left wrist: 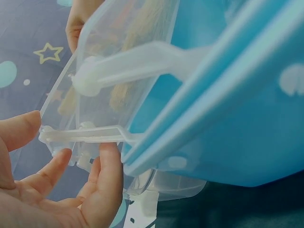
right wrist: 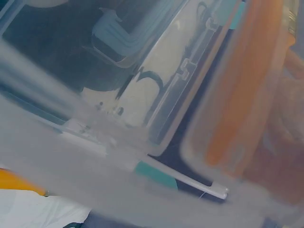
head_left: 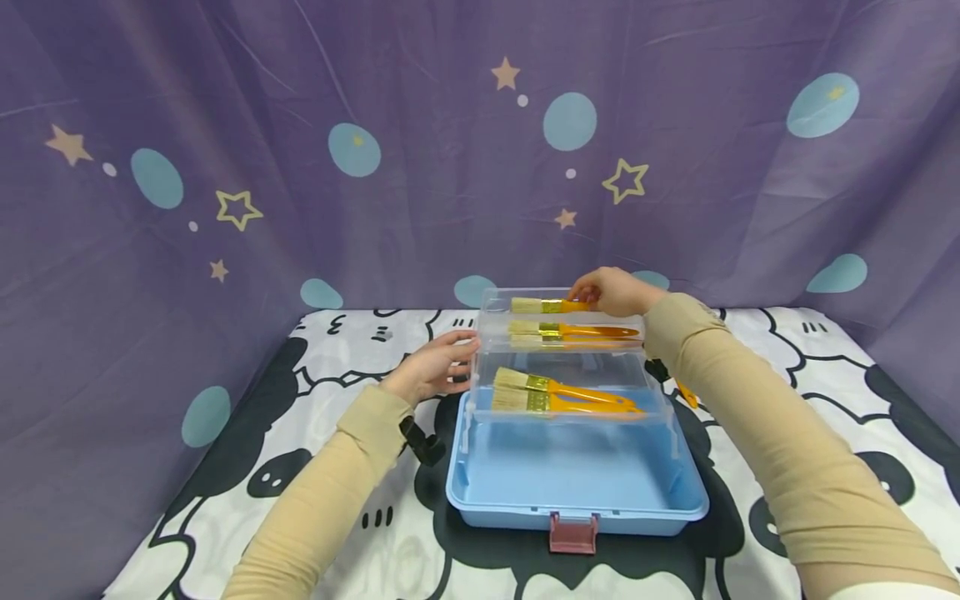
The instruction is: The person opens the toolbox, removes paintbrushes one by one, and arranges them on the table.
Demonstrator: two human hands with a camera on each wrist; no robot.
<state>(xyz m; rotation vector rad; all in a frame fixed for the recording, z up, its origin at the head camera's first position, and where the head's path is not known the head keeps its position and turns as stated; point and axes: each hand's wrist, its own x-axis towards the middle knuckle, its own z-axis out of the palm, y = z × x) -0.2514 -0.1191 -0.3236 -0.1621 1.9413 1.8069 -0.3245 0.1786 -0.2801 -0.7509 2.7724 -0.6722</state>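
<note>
A light blue toolbox (head_left: pixel 510 518) stands with its stepped clear trays (head_left: pixel 487 333) raised over its back half. At the top tray, my right hand (head_left: pixel 618 292) pinches the orange handle of a flat paintbrush (head_left: pixel 540 306), whose pale bristles point left. Two paintbrushes (head_left: pixel 573 331) lie in the middle tray, and two more (head_left: pixel 555 392) overlap in the lowest one. My left hand (head_left: pixel 433 365) is at the trays' left side, fingers extended and spread. In the left wrist view its fingertips (left wrist: pixel 110 154) touch the edge near a white hinge arm (left wrist: pixel 85 135).
A pink latch (head_left: pixel 573 533) hangs at the toolbox's front. Another orange handle (head_left: pixel 686 394) shows on the patterned cloth (head_left: pixel 360 517), partly behind my right forearm. A purple curtain (head_left: pixel 450 208) rises just behind the trays.
</note>
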